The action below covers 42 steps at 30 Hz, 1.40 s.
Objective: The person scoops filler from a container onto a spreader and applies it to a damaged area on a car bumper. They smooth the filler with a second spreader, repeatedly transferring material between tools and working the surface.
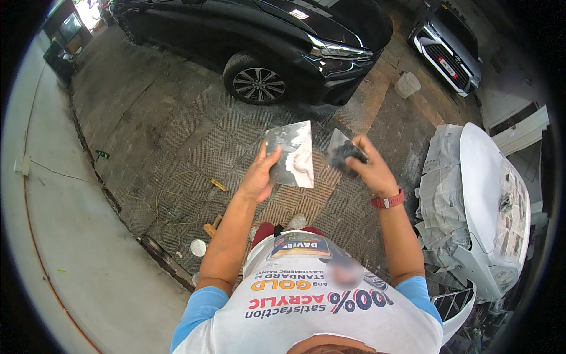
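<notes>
My left hand [258, 178] is closed on the left edge of a flat mixing plate [288, 141], thumb on top. A pale, whitish paste lies smeared across the plate's grey, shiny surface. To the right, a thin putty spreader [338, 143] with a grey blade and a dark part is pinched in my right hand [377, 173]. A small gap separates the spreader from the plate. Both tools are held up over the floor in front of my body. My right wrist wears a red watch [388, 202].
A black car [236, 29] stands ahead. At right is a white car body part [480, 159] masked with newspaper. A white bucket [407, 85] and a silver vehicle [442, 50] are farther back. A cord [158, 206], yellow tool [219, 184] and round lid [198, 248] lie near the left wall [47, 236].
</notes>
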Motion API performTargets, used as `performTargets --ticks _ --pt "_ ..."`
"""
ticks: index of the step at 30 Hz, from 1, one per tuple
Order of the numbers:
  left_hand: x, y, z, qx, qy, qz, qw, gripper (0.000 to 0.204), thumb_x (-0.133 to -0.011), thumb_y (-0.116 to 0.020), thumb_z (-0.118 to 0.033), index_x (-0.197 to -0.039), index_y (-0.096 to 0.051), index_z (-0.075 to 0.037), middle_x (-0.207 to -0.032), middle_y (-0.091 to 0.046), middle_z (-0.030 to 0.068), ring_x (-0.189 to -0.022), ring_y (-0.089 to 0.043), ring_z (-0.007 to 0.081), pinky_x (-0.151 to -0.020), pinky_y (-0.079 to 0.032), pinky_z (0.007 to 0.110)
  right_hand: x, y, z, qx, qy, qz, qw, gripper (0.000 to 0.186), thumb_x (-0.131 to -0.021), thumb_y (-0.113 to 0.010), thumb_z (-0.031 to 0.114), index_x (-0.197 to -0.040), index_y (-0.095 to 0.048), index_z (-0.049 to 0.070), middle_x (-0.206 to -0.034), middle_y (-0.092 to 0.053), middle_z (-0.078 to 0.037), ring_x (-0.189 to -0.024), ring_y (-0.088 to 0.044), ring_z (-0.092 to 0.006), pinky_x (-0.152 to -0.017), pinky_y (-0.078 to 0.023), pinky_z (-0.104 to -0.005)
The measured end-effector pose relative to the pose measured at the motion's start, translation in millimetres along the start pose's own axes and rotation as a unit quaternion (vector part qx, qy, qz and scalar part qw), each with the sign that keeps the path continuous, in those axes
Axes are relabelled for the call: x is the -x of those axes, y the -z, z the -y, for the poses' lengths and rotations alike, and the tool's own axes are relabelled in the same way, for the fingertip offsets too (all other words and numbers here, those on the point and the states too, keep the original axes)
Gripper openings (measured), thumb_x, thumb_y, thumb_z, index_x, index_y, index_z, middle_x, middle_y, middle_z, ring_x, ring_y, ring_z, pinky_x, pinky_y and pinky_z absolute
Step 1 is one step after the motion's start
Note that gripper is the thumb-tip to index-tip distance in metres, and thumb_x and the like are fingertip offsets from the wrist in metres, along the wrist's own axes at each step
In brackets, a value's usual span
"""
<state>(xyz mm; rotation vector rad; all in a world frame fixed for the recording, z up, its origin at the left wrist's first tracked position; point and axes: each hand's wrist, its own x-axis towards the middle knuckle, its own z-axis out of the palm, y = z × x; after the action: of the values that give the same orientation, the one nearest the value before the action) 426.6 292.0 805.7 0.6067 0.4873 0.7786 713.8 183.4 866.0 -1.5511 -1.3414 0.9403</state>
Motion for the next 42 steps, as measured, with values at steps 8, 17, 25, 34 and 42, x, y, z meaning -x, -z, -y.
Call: performTargets --ticks 8,17,25,34,42 --pt "-11 -4 28 -0.29 -0.204 -0.066 0.933 0.052 -0.116 -0.063 -0.025 -0.16 -0.048 -0.001 -0.14 -0.068 0.0104 -0.125 -0.067 0.0188 -0.11 -0.052 0.033 28 -76 27 0.494 0.245 -0.021 0.834 0.055 -0.091 -0.066 0.001 -0.14 -0.073 0.024 -0.145 -0.068 -0.009 -0.142 -0.06 -0.0336 -0.126 -0.036 -0.0656" --pt "-6 9 26 -0.032 -0.179 -0.137 0.974 0.034 -0.117 -0.058 -0.015 -0.149 -0.054 -0.004 -0.132 -0.071 0.0102 -0.118 -0.071 0.0189 -0.102 -0.06 0.035 61 -83 72 0.365 0.313 0.074 0.873 0.061 -0.092 -0.065 -0.003 -0.147 -0.069 0.023 -0.162 -0.055 -0.014 -0.155 -0.051 -0.0387 -0.126 -0.034 -0.074" --pt "4 0 57 -0.007 -0.13 -0.067 0.989 0.032 -0.116 -0.059 -0.013 -0.147 -0.057 -0.004 -0.133 -0.071 0.0074 -0.118 -0.07 0.0153 -0.102 -0.058 0.033 20 -43 6 0.546 0.154 -0.002 0.823 0.063 -0.097 -0.062 0.0 -0.157 -0.058 0.019 -0.163 -0.052 -0.021 -0.152 -0.052 -0.0486 -0.122 -0.046 -0.0591" --pt "7 1 55 -0.16 -0.192 -0.116 0.961 0.034 -0.116 -0.059 -0.015 -0.147 -0.056 0.0 -0.134 -0.07 0.0101 -0.119 -0.067 0.014 -0.104 -0.055 0.033 42 -63 62 0.505 0.207 0.028 0.838 0.06 -0.092 -0.063 -0.006 -0.146 -0.068 0.02 -0.16 -0.055 -0.016 -0.154 -0.047 -0.0483 -0.122 -0.047 -0.0547" --pt "8 -13 43 -0.028 -0.161 -0.064 0.984 0.037 -0.115 -0.064 -0.017 -0.148 -0.057 -0.001 -0.133 -0.071 0.0102 -0.12 -0.068 0.0161 -0.104 -0.056 0.034 58 -48 6 0.497 0.017 0.056 0.866 0.072 -0.094 -0.059 -0.008 -0.158 -0.056 0.025 -0.156 -0.058 -0.015 -0.142 -0.061 -0.0414 -0.115 -0.051 -0.0531"
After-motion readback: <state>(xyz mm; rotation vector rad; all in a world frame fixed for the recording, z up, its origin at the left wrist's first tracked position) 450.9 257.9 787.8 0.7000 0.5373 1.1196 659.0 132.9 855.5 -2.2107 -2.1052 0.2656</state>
